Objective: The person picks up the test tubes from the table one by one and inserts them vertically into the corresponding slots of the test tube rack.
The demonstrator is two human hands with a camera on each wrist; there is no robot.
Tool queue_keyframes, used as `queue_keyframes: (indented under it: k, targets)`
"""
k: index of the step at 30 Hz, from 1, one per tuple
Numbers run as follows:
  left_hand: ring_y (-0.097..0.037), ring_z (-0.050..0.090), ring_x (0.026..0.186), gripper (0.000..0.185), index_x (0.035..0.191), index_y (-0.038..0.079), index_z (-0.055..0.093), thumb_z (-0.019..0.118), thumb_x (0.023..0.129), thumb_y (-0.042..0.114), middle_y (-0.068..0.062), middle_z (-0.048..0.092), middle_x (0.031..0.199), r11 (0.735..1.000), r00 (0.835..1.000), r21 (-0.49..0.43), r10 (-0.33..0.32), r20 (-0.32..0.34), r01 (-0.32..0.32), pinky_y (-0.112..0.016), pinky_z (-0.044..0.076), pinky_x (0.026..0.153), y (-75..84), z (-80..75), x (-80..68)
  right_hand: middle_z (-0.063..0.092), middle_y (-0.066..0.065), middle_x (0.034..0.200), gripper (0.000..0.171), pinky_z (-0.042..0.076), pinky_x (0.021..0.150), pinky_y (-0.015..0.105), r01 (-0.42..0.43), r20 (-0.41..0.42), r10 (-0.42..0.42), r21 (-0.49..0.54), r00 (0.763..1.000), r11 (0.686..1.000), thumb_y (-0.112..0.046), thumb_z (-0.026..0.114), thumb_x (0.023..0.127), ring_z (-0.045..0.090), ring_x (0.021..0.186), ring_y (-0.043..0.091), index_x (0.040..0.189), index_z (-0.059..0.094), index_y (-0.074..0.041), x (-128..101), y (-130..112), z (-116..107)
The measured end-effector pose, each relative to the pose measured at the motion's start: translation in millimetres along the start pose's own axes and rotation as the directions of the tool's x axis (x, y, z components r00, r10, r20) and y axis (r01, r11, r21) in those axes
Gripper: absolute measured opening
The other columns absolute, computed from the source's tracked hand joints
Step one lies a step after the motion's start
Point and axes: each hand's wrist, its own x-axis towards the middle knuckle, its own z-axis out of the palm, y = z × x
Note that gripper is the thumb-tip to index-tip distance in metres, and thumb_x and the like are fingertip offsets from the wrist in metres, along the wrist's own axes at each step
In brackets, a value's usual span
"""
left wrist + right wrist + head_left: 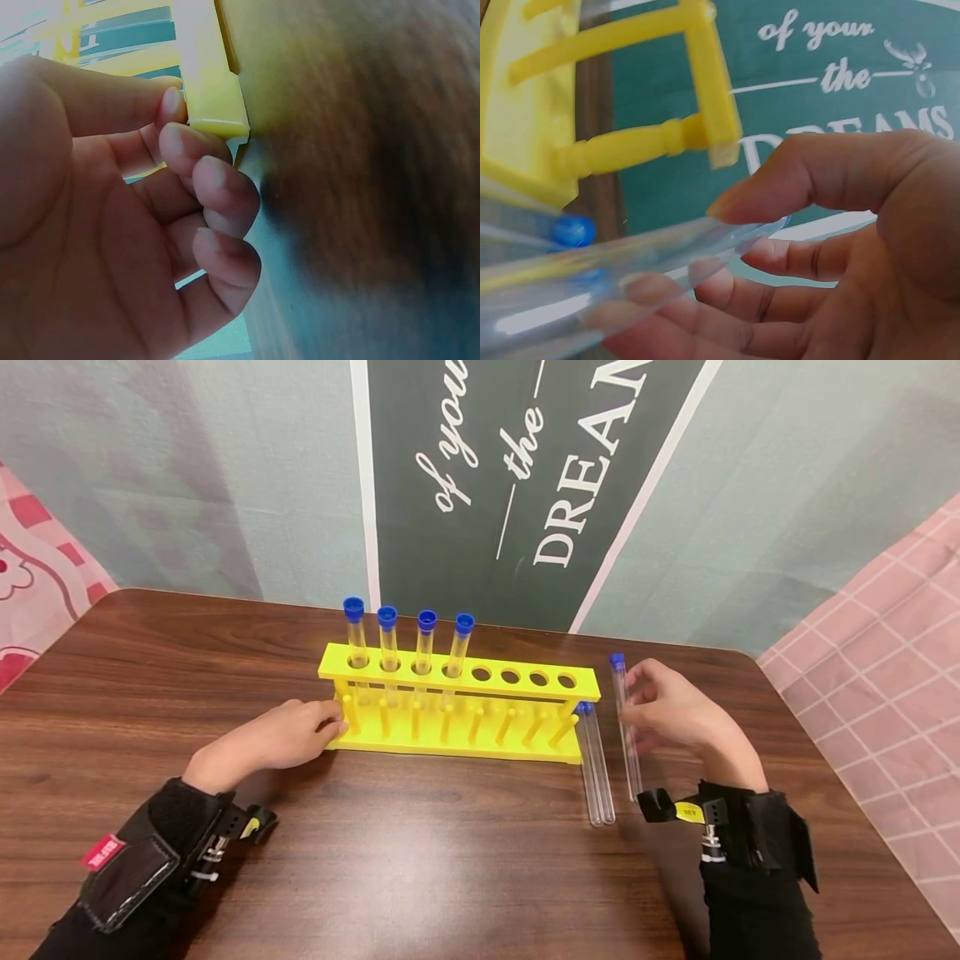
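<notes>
A yellow test tube rack (588,683) stands on the table, with several blue-capped clear test tubes (387,637) upright in its left holes; the holes on the right are bare. My left hand (288,737) grips the rack's left end, and the left wrist view has thumb and fingertips around the yellow end piece (212,90). Right of the rack, my right hand (678,714) pinches another blue-capped test tube (632,772) between thumb and fingers. That tube tilts, its blue cap up and away, its rounded end toward me. In the right wrist view its clear body (547,319) crosses the lower left.
Two more capped test tubes (596,772) lie side by side at the rack's right end, their caps close to its base. Behind the brown wooden table (420,877) hangs a cloth (480,568) with white lettering. Pink tiled cloth (900,693) borders the right side.
</notes>
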Motion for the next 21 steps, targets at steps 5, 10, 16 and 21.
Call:
queue_keyframes:
  k: [5, 10, 16, 21]
  targets:
    - [-0.014, 0.036, 0.051, 0.015, 0.086, 0.004, 0.052, 0.047, 0.095, 0.015, -0.002, 0.038, 0.061, 1.000, 1.000, 0.003, -0.001, 0.001, 0.001, -0.028, 0.031, 0.050, -0.8, 0.3, 0.0, 0.047, 0.015, 0.082, 0.038, 0.052, 0.057, 0.043, 0.072, 0.005, -0.072, 0.020, 0.997, 0.997, 0.006, 0.050, 0.085, 0.059, 0.063, 0.023, 0.115, 0.027, 0.006, -6, -9, 1]
    - [-0.014, 0.035, 0.051, 0.015, 0.088, 0.003, 0.052, 0.047, 0.095, 0.015, -0.002, 0.038, 0.061, 1.000, 1.000, 0.001, -0.003, 0.001, 0.003, -0.028, 0.030, 0.050, 0.8, -0.3, -0.6, 0.044, 0.016, 0.086, 0.037, 0.052, 0.058, 0.041, 0.149, 0.009, -0.149, 0.030, 0.989, 0.988, 0.008, 0.052, 0.085, 0.059, 0.065, 0.021, 0.114, 0.029, 0.007, -12, -20, 5]
    - [-0.014, 0.035, 0.052, 0.015, 0.087, 0.004, 0.052, 0.047, 0.095, 0.016, -0.002, 0.038, 0.061, 1.000, 1.000, 0.010, 0.001, 0.001, -0.001, -0.028, 0.030, 0.050, 0.7, -0.1, -0.1, 0.043, 0.019, 0.088, 0.036, 0.052, 0.059, 0.044, 0.254, 0.033, -0.259, 0.118, 0.965, 0.960, 0.014, 0.050, 0.082, 0.058, 0.066, 0.023, 0.112, 0.031, 0.009, -21, -33, 13]
    - [-0.014, 0.035, 0.052, 0.015, 0.088, 0.003, 0.052, 0.048, 0.095, 0.016, -0.002, 0.037, 0.061, 1.000, 1.000, 0.007, -0.002, 0.004, 0.002, -0.028, 0.030, 0.051, 0.3, 0.2, 0.5, 0.045, 0.020, 0.087, 0.034, 0.051, 0.060, 0.044, 0.316, 0.057, -0.326, 0.129, 0.944, 0.940, 0.016, 0.050, 0.081, 0.059, 0.068, 0.023, 0.111, 0.033, 0.010, -23, -39, 21]
